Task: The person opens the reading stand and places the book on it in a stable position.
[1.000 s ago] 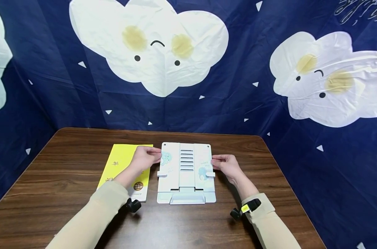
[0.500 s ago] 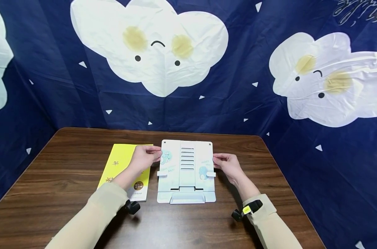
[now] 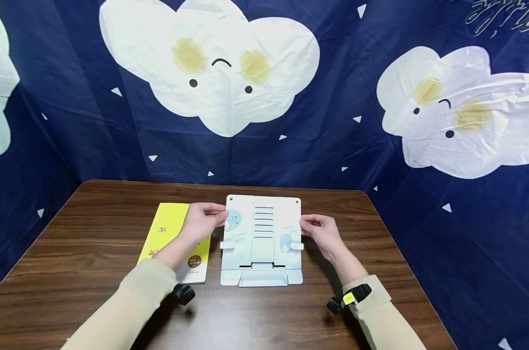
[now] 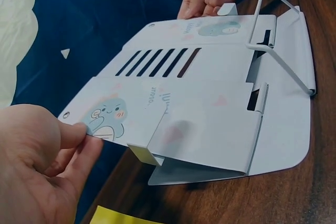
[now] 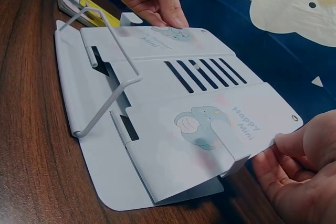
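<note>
A white book stand (image 3: 263, 228) with blue dinosaur drawings and a row of slots is at the middle of the table. Its back panel tilts up from the flat base (image 5: 100, 177), as both wrist views show. My left hand (image 3: 199, 221) pinches the panel's left edge between thumb and fingers. On the opposite edge, my right hand (image 3: 323, 234) pinches the panel the same way. A wire bar (image 4: 273, 51) juts up at the stand's front. Small page clips (image 3: 227, 245) sit at both sides of the panel.
A yellow book (image 3: 168, 223) lies left of the stand, partly under my left forearm. The brown wooden table (image 3: 264, 321) ends at a dark blue cloth (image 3: 290, 160) with cloud prints behind and at the sides.
The stand's back panel has tilted further up, its top edge rising between both hands. My right hand has shifted slightly right and up with it. The yellow book has stayed put.
</note>
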Demonstrator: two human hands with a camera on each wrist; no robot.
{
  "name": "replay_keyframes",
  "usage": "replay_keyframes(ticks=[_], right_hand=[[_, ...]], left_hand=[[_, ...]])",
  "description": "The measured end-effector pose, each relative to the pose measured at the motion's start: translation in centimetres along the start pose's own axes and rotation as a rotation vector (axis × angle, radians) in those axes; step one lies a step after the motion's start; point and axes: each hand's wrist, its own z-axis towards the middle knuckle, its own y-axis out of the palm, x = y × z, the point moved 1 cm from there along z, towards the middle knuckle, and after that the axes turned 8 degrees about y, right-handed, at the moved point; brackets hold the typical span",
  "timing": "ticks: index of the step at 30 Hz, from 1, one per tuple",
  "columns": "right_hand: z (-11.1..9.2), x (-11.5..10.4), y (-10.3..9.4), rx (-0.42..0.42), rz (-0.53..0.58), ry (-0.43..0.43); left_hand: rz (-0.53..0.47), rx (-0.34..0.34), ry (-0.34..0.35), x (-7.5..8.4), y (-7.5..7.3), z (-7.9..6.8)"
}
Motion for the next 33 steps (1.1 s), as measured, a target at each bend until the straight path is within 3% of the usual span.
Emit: replay_keyframes(ticks=[33], right_hand=[[-2.7, -1.4, -0.4, 0.033, 0.095, -0.105]], left_hand=[[0.09, -0.023, 0.159, 2.4, 0.2, 0.6]])
